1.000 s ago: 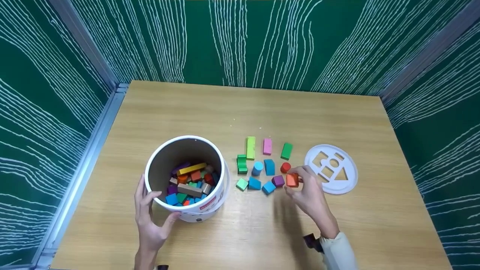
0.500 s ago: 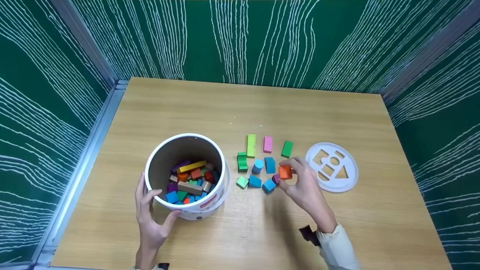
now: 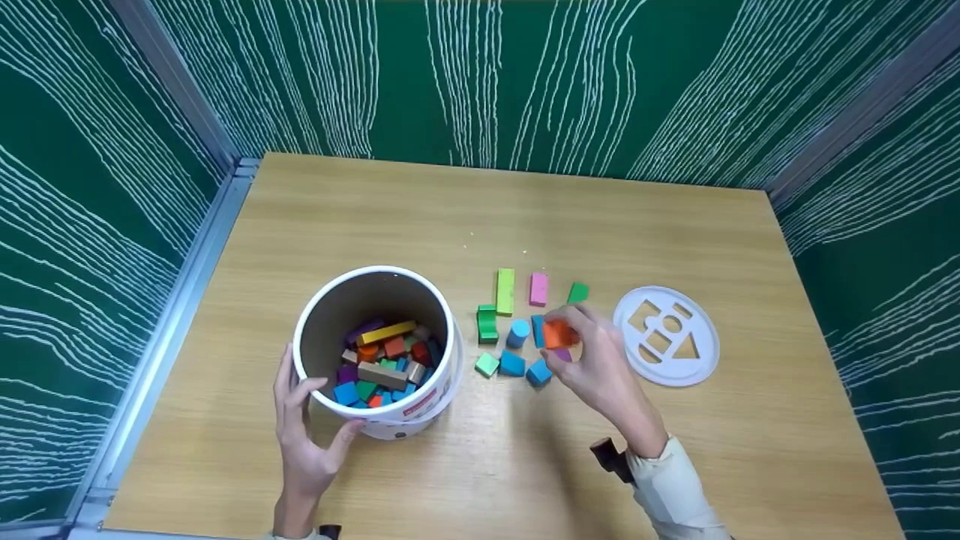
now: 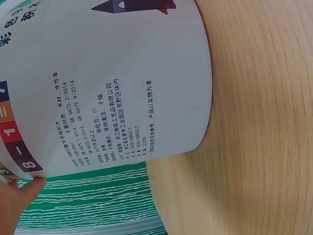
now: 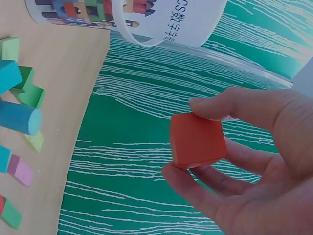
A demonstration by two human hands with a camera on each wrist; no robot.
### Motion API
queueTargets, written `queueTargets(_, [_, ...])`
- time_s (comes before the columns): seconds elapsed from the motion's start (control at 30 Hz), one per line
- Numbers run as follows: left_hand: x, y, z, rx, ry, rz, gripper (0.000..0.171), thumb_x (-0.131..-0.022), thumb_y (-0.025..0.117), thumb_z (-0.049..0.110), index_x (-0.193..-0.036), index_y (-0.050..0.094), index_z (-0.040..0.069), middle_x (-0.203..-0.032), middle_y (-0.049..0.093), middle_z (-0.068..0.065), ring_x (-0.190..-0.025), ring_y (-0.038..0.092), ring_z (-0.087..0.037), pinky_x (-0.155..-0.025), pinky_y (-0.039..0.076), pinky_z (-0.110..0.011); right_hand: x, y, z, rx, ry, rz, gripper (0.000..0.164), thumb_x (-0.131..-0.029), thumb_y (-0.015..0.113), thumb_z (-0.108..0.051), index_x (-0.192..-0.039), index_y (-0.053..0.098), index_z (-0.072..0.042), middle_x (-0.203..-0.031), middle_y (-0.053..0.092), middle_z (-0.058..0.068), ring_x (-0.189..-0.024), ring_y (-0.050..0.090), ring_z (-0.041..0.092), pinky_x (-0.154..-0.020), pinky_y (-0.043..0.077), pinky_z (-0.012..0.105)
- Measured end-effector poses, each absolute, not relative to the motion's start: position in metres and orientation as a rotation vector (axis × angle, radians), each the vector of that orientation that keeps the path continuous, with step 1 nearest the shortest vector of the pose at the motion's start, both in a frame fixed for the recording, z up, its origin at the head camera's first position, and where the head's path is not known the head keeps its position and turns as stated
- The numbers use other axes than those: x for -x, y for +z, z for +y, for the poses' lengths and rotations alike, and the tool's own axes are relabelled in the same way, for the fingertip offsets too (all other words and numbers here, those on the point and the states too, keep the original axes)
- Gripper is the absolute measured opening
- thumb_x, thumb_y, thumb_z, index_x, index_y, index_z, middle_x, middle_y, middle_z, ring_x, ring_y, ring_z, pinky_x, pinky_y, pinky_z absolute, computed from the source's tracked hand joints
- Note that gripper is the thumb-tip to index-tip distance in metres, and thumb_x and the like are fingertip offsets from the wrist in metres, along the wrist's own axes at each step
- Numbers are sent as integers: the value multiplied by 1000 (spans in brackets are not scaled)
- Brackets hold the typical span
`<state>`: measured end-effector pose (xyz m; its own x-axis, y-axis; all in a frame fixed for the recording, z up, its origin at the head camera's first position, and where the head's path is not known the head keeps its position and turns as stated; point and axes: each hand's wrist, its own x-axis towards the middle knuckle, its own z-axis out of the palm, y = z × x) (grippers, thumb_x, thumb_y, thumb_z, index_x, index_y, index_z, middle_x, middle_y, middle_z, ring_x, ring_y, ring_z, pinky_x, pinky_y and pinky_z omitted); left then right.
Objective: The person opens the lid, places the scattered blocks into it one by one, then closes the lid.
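My right hand (image 3: 600, 367) pinches an orange block (image 5: 198, 139) between thumb and fingertips, held up over the loose blocks. Below it in the head view, a purple block (image 3: 562, 354) and a blue block (image 3: 538, 330) are partly covered. My left hand (image 3: 307, 442) holds the near left side of a white bucket (image 3: 390, 429), one finger over the rim and the thumb against the outer wall. The left wrist view shows the thumb (image 4: 32, 191) at the edge of the printed wall. Inside the bucket lie many coloured blocks, among them a yellow bar (image 3: 386, 331) and a brown bar (image 3: 382, 375).
Several loose blocks stand right of the bucket, including a blue cylinder (image 3: 518, 333), a lime bar (image 3: 505, 291), a pink block (image 3: 538, 289) and a green notched block (image 3: 487, 324). A white lid with cut-out shapes (image 3: 705, 367) lies farther right. Green panels (image 3: 510, 82) enclose the table.
My right hand has moved left with the orange block, away from the lid and towards the bucket. The left hand stays at the bucket.
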<state>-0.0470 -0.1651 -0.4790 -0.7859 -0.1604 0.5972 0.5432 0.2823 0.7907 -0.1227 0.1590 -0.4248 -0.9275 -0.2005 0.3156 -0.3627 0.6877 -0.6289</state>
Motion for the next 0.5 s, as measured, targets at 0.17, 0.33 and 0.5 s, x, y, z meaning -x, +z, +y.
queueTargets(0.17, [48, -481, -166, 335, -1558, -1964, 54, -63, 73, 2, -109, 45, -7, -139, 13, -28, -127, 16, -39, -103, 27, -32, 122, -418, 153, -483, 1070, -2685, 34, -65, 72, -5, -97, 61, -12, -94, 54, -2, -80, 51, 10, -67, 49, 21])
queueTargets(0.33, [47, -481, -166, 325, -1553, -1969, 54, -63, 72, 1, -109, 45, -7, -139, 13, -28, -127, 17, -39, -103, 27, -31, 122, -410, 146, -538, 1064, -2678, 36, -65, 73, -6, -98, 61, -11, -97, 54, -1, -79, 50, 10, -65, 49, 20])
queueTargets(0.5, [47, -483, -164, 324, -1551, -1975, 54, -64, 73, 3, -110, 45, -7, -140, 13, -27, -127, 16, -38, -103, 27, -32, 123, -406, 140, -595, 1044, -2657, 34, -65, 72, -6, -98, 61, -11, -96, 54, -2, -80, 50, 11, -64, 48, 19])
